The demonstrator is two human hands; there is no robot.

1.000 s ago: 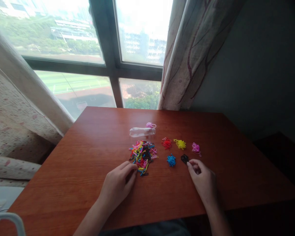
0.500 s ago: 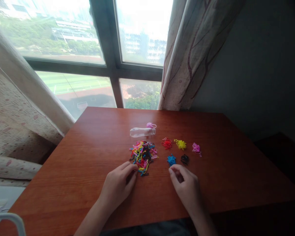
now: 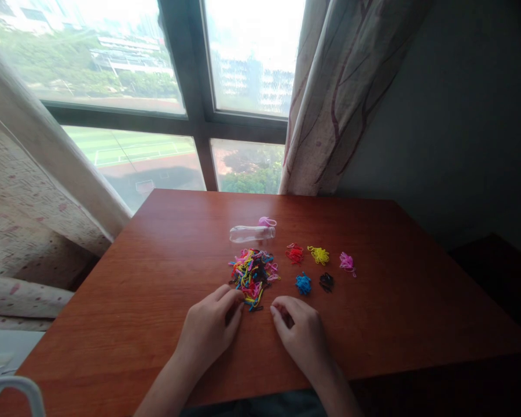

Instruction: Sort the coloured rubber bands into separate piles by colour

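Observation:
A mixed pile of small coloured loop-shaped pins (image 3: pixel 252 275) lies on the table in front of me. My left hand (image 3: pixel 212 321) rests at the pile's near left edge, its fingers curled and the tips against the pins; whatever they pinch is hidden. My right hand (image 3: pixel 299 330) hovers just right of the pile's near end, thumb and forefinger drawn together with nothing visible between them. Sorted by colour to the right are red pins (image 3: pixel 294 253), yellow pins (image 3: pixel 318 255), pink pins (image 3: pixel 347 262), blue pins (image 3: pixel 303 283) and black pins (image 3: pixel 326 282).
Behind the pile a clear plastic bottle (image 3: pixel 252 233) lies on its side, with a pink looped cap (image 3: pixel 267 222) beside its neck. The brown wooden table (image 3: pixel 156 278) reaches to the window and curtains (image 3: pixel 321 116). A white curved bar (image 3: pixel 21 385) shows at the lower left.
My right hand has moved left, away from the blue pins and toward the mixed pile. My left hand has stayed almost still at the pile's edge.

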